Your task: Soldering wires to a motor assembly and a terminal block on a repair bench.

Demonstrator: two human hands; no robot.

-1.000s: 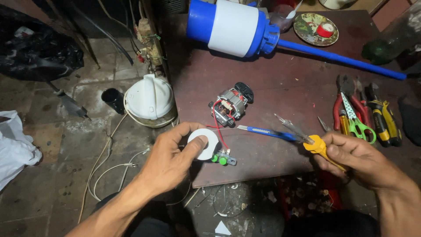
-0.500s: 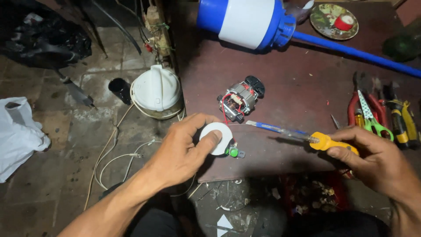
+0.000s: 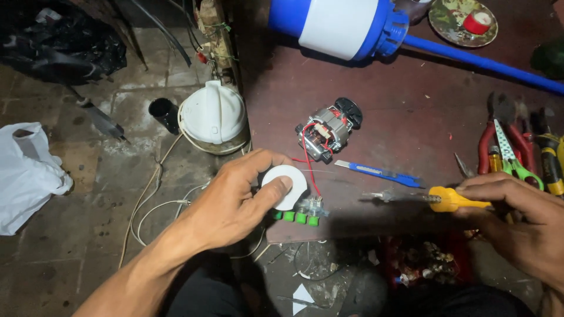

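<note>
My left hand grips a round white knob at the near edge of the dark red table, thumb pressed across its face; a switch block with green buttons sits just under it, and red wires run from there up to the small electric motor. My right hand is closed around the yellow handle of a screwdriver, its tip pointing left toward the switch. A blue utility knife lies between motor and screwdriver. Pliers and scissors lie to the right, a blue and white water pump at the far side, a white lid on the floor.
</note>
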